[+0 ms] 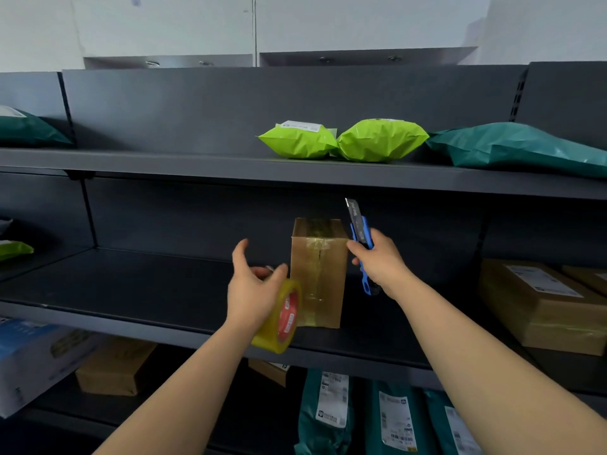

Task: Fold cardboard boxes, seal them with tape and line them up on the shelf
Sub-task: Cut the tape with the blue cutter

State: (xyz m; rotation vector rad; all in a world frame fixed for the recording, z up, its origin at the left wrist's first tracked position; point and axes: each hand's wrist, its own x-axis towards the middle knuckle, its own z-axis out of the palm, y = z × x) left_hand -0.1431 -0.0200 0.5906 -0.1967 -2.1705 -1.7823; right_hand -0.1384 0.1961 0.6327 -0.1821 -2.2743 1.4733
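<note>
A small taped cardboard box (318, 277) stands upright on the middle dark shelf (147, 290). My left hand (253, 287) is just left of the box, with a roll of yellowish tape with a red core (282, 318) hanging round its thumb; the index finger points up and the other fingers are hidden. My right hand (381, 261) grips a blue utility knife (361, 244) with its blade end up, and its fingers touch the box's upper right edge.
Two lime green mailer bags (341, 139) and a teal bag (525, 149) lie on the upper shelf. Brown parcels (542, 307) sit at the right of the middle shelf. Below are teal labelled bags (331, 412), a cardboard box (111, 366) and a white-blue carton (36, 359).
</note>
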